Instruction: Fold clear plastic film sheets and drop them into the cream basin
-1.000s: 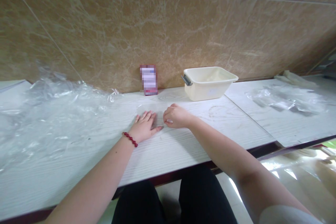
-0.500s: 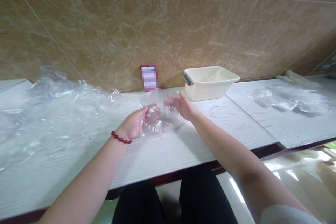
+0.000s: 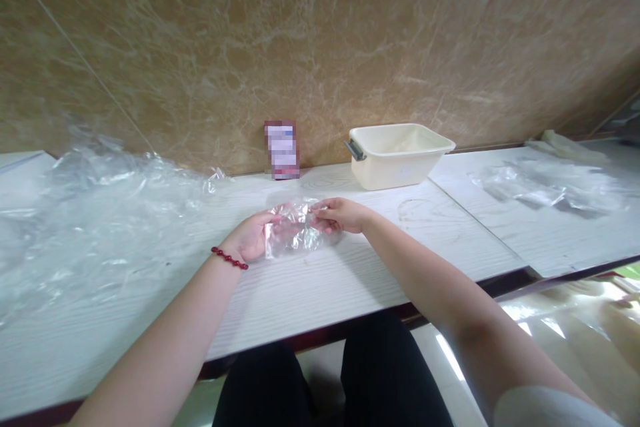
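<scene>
Clear, crinkled plastic is gathered between two bare hands. The left hand (image 3: 250, 238), with a red bead bracelet (image 3: 229, 258) at the wrist, lies palm up with its fingers curled under the left side of a small clear plastic bag (image 3: 293, 235). The right hand (image 3: 341, 215) pinches the bag's right edge between thumb and fingertips. Both hands are closed on the bag and close together, with only the bag between them. The bag sits just above the white wood-grain surface (image 3: 310, 293), about halfway between its front and back edges; whether it touches the surface cannot be told.

Film this thin probably clings and wrinkles, so a light fingertip pinch on one layer seems better than a full fist. The left hand could steady the bag while the right works the edge, low over the surface.

Against the back edge stands a small blurred card (image 3: 283, 150). To its right sits a cream plastic tub (image 3: 395, 172) with a grey handle. A large heap of clear plastic (image 3: 100, 213) covers the left end of the surface. More clear sheets (image 3: 545, 188) lie on the adjoining board to the right. A brown marbled tile wall (image 3: 300, 47) rises behind.
</scene>
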`<state>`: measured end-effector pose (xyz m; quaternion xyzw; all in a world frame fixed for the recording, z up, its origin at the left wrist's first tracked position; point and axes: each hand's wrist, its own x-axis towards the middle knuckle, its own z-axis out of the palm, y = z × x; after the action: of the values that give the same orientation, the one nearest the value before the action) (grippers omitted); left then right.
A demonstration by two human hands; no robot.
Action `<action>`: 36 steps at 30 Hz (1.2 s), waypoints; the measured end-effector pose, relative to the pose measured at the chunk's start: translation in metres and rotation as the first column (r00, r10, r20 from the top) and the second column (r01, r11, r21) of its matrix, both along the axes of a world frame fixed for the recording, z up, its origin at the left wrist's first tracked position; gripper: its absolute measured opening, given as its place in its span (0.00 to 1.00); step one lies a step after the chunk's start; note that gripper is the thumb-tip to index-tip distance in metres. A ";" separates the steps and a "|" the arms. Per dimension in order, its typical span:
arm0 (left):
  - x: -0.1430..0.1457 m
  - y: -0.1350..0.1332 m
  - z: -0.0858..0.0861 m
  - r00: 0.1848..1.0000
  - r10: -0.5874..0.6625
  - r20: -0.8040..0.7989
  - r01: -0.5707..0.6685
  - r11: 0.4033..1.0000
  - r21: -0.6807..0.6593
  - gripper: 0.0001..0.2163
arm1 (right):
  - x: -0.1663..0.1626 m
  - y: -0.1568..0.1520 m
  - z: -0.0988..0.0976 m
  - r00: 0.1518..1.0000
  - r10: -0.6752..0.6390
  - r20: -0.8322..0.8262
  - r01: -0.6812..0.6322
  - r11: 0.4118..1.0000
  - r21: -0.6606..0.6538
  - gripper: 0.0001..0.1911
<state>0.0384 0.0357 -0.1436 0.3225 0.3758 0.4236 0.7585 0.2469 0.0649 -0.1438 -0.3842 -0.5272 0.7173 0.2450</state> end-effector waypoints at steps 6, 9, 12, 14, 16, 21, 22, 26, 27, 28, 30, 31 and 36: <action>0.000 -0.002 0.002 0.999 0.007 -0.033 -0.004 0.995 0.098 0.18 | -0.001 0.002 -0.005 0.992 -0.017 -0.126 0.037 0.987 0.158 0.12; 0.002 -0.001 0.001 0.998 0.048 -0.037 -0.042 0.990 0.137 0.14 | -0.001 0.006 -0.008 0.984 -0.025 -0.178 0.058 0.982 0.181 0.10; 0.004 0.000 -0.001 0.994 0.096 -0.043 -0.088 0.984 0.157 0.08 | -0.002 0.008 -0.011 0.980 -0.075 -0.184 0.109 0.977 0.183 0.05; 0.004 -0.001 -0.001 0.991 0.120 -0.053 -0.109 0.978 0.176 0.05 | -0.003 0.009 -0.011 0.978 -0.103 -0.183 0.137 0.973 0.186 0.03; 0.004 -0.003 0.000 0.994 0.101 -0.050 -0.088 0.975 0.204 0.05 | -0.003 0.009 -0.011 0.974 -0.126 -0.190 0.162 0.968 0.189 0.01; 0.000 -0.005 0.007 0.989 -0.100 0.111 0.079 0.980 0.182 0.10 | -0.003 0.009 -0.009 0.966 -0.137 -0.220 0.185 0.960 0.212 0.05; -0.001 -0.005 0.008 0.984 -0.099 0.147 0.076 0.985 0.155 0.11 | -0.003 0.010 -0.009 0.963 -0.136 -0.233 0.189 0.956 0.225 0.05; -0.002 -0.001 0.006 0.990 0.008 0.138 -0.014 0.999 0.040 0.17 | -0.001 0.011 -0.009 0.954 -0.136 -0.269 0.209 0.941 0.266 0.06; -0.001 0.000 0.004 0.995 0.026 0.094 -0.029 0.999 0.029 0.16 | -0.001 0.011 -0.009 0.955 -0.131 -0.267 0.205 0.940 0.274 0.06; -0.001 0.000 0.003 0.998 0.041 0.039 -0.042 0.999 0.033 0.14 | 0.000 0.012 -0.010 0.958 -0.121 -0.261 0.197 0.938 0.287 0.06; 0.001 0.000 0.001 0.994 0.078 -0.078 -0.071 0.994 0.081 0.10 | 0.001 0.013 -0.011 0.964 -0.104 -0.245 0.188 0.918 0.348 0.07; 0.002 -0.001 0.001 0.987 0.098 -0.127 -0.083 0.990 0.115 0.08 | 0.002 0.014 -0.011 0.967 -0.101 -0.235 0.190 0.899 0.395 0.07; 0.006 -0.003 -0.001 0.952 0.186 -0.245 -0.128 0.964 0.235 0.11 | 0.002 0.015 -0.011 0.974 -0.138 -0.177 0.217 0.789 0.575 0.07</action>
<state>0.0441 0.0332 -0.1446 0.4258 0.4499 0.4743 0.6255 0.2485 0.0795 -0.1552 -0.2908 -0.6689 0.5141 0.4513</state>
